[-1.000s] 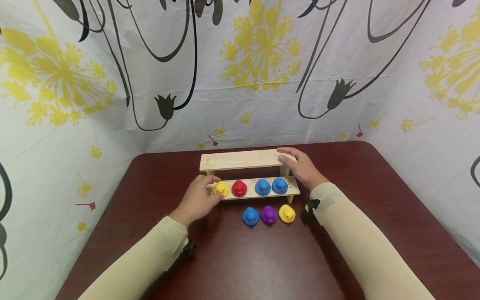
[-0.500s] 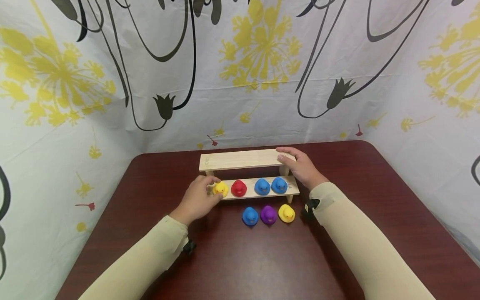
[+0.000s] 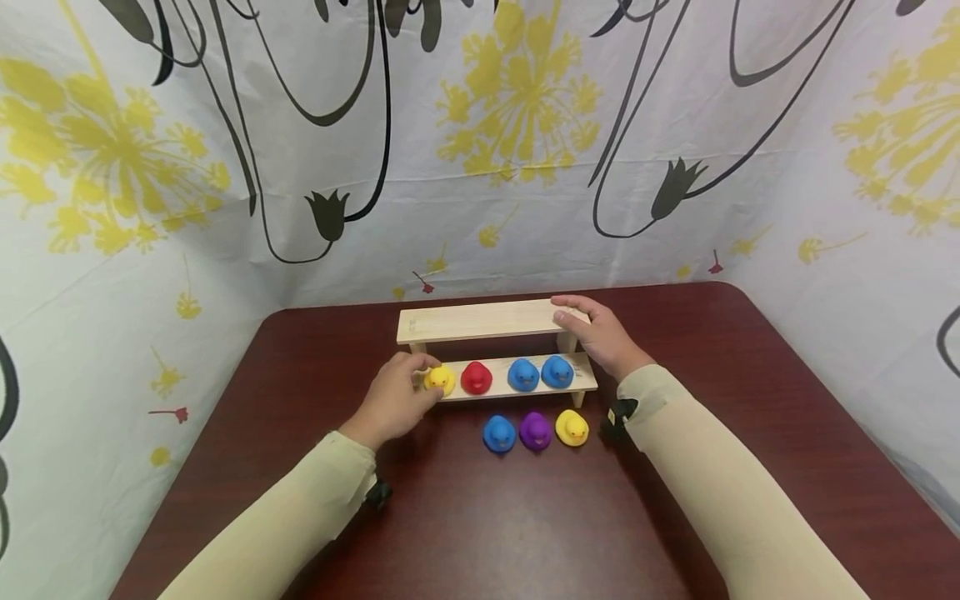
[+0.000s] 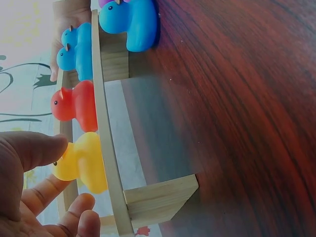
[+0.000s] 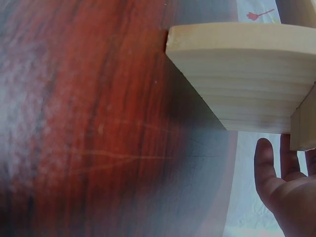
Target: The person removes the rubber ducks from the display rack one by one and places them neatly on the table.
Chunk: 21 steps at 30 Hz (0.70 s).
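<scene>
A two-tier wooden stand (image 3: pixel 480 321) sits near the back of the table. On its lower tier, from left to right, are a yellow rubber duck (image 3: pixel 439 380), a red duck (image 3: pixel 476 377) and two blue ducks (image 3: pixel 523 374). My left hand (image 3: pixel 397 396) pinches the yellow duck at its head; the left wrist view shows the thumb (image 4: pixel 47 148) against the head and a finger behind. At the upper tier's right end rests my right hand (image 3: pixel 603 333), fingers extended. Its thumb (image 5: pixel 265 158) looks straight in the right wrist view.
In front of the stand, a blue duck (image 3: pixel 498 434), a purple duck (image 3: pixel 536 431) and another yellow duck (image 3: pixel 572 428) stand in a row on the dark red-brown table (image 3: pixel 487 525). Patterned white cloth (image 3: pixel 450 200) hangs behind and at both sides.
</scene>
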Motion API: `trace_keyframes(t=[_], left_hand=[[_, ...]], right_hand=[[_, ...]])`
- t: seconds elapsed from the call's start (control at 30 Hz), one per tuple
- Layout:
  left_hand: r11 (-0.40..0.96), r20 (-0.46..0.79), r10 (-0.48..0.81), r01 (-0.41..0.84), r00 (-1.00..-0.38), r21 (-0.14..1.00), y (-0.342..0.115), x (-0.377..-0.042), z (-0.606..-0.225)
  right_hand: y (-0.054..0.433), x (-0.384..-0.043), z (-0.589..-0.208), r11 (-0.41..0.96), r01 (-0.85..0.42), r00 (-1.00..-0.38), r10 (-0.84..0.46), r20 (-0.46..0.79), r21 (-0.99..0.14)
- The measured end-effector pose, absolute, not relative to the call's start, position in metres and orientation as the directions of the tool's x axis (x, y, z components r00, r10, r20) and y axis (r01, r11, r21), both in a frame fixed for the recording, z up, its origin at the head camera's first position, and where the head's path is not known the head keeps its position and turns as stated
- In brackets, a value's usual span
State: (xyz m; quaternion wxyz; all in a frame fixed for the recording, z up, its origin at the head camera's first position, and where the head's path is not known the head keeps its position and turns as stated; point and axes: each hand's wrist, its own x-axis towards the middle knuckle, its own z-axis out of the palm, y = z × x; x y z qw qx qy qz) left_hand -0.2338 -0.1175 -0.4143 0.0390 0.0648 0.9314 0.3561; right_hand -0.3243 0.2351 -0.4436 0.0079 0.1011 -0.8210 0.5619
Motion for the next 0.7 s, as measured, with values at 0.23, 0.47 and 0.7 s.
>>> trace_keyframes(t=[0.23, 0.47, 0.7], left_hand=[[0.73, -0.03, 0.14, 0.082, -0.99, 0.678, -0.1177, -0.233, -0.4142], [0.73, -0.021, 0.144, 0.092, -0.989, 0.677, -0.1184, -0.2321, -0.4147], [0.736, -0.017, 0.145, 0.096, -0.989, 0.67, -0.119, -0.2308, -0.4145]], right_hand=[[0.2323, -0.3199, -0.4391, 0.333, -0.166, -0.98, -0.16, 0.118, -0.928], [0.2323, -0.3185, -0.4385, 0.361, -0.159, -0.982, -0.152, 0.11, -0.919], [0.2326, -0.3185, -0.4395, 0.366, -0.149, -0.984, -0.148, 0.101, -0.919]])
